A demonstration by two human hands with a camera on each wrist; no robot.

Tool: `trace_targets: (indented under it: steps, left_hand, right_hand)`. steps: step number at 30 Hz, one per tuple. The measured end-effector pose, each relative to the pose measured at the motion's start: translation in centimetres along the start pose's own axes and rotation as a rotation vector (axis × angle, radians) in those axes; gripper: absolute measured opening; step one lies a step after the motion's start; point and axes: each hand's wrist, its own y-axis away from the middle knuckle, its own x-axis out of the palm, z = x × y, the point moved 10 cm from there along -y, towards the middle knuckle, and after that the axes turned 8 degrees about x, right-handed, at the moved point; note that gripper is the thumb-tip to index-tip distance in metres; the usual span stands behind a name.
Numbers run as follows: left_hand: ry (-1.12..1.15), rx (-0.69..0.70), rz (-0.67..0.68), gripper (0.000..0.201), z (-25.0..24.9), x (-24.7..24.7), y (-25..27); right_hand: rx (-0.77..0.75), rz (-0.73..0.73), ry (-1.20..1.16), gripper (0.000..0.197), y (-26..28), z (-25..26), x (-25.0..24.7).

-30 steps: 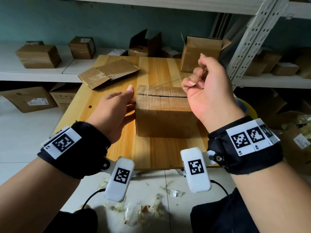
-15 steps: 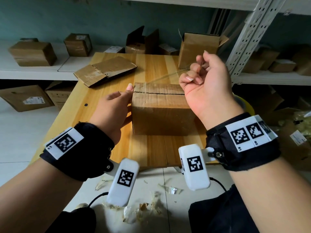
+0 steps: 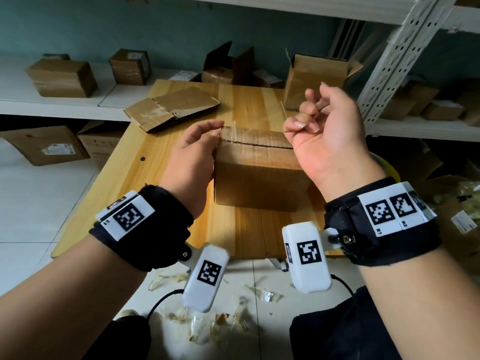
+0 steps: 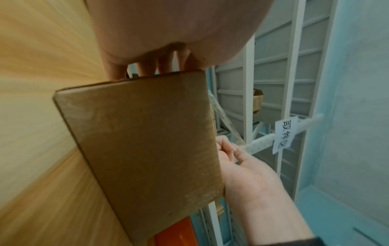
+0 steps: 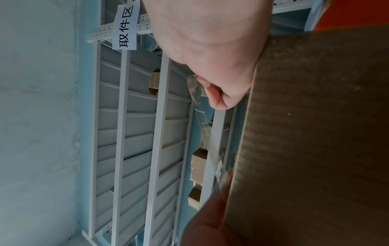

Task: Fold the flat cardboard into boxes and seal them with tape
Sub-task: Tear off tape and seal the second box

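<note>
Where things sit: largest first.
Table [image 3: 145, 178]: wooden, carries the box.
Box [image 3: 259, 175]: closed, near the front edge.
Right hand [image 3: 324, 131]: raised, fingers pinching the tape strip [image 5: 207, 133].
Left hand [image 3: 192, 157]: fingers straight, touching the box's left top edge.

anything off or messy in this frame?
Yes. Crumpled clear tape scraps litter the floor below the table's near edge. On the box, the top seam gapes dark beneath the tape strip that the right hand pinches.
</note>
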Motion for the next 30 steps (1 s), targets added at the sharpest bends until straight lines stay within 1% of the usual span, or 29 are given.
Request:
trace_targets:
  steps: [2,4,5,6,8,12,15,17,19,21,22,23,25,26,27,28,30]
  left_hand:
    - [-0.060,0.047,0.110,0.029,-0.2,1.0,0.1]
    - [-0.138,0.088,0.212,0.050,-0.3,1.8,0.3]
    - [-0.158,0.095,0.220,0.059,-0.4,1.8,0.2]
    - [-0.156,0.104,0.205,0.063,-0.5,1.3,-0.1]
    - [-0.169,0.132,0.173,0.063,-1.1,0.2,-0.9]
    - [-0.298,0.178,0.186,0.074,-2.4,-1.7,-1.8]
    - [-0.299,0.199,0.189,0.073,-2.6,-2.3,-1.7]
    - [-0.284,0.181,0.178,0.070,-2.2,-2.4,-1.8]
    - [-0.227,0.143,0.172,0.069,-1.7,-2.3,-1.8]
    - [-0.153,0.120,0.171,0.066,-1.3,-2.1,-1.9]
    - [-0.134,0.116,0.173,0.064,-1.2,-2.0,-2.0]
    - [-0.125,0.118,0.178,0.062,-1.1,-2.0,-2.1]
    - [-0.132,0.133,0.193,0.058,-1.2,-1.8,-2.2]
    - [-0.137,0.141,0.198,0.057,-1.3,-1.8,-2.2]
    - [-0.140,0.145,0.203,0.057,-1.3,-1.8,-2.2]
    - [-0.142,0.147,0.211,0.057,-1.3,-1.8,-2.2]
    - [-0.147,0.148,0.229,0.057,-1.3,-1.7,-2.0]
  right_hand:
    - [-0.002,-0.012,0.013,0.023,0.0,-0.1,0.1]
    - [-0.008,-0.034,0.020,0.023,0.2,-0.2,0.2]
    - [-0.006,-0.037,0.014,0.024,0.2,-0.3,0.4]
    - [0.003,-0.032,0.005,0.024,0.2,-0.6,0.7]
    - [0.030,-0.023,-0.003,0.026,0.1,-1.4,1.6]
    - [0.077,-0.004,-0.005,0.026,-0.3,-3.2,3.4]
    - [0.132,0.010,-0.009,0.026,-0.5,-3.7,3.7]
    - [0.183,0.034,0.009,0.024,-0.4,-3.7,3.8]
    - [0.205,0.058,0.081,0.018,0.1,-3.5,4.0]
    - [0.167,0.077,0.268,0.015,0.6,-2.8,4.3]
    - [0.116,0.091,0.422,0.017,0.8,-2.2,4.7]
    - [0.046,0.104,0.624,0.018,1.3,-1.4,5.4]
    - [-0.110,0.111,1.099,0.022,2.7,-0.2,7.1]
    - [-0.174,0.103,1.287,0.024,3.3,0.2,7.8]
    - [-0.224,0.098,1.399,0.025,3.8,0.5,8.3]
    - [-0.261,0.099,1.435,0.026,4.2,0.8,8.8]
    - [-0.329,0.109,1.389,0.025,5.2,1.6,9.8]
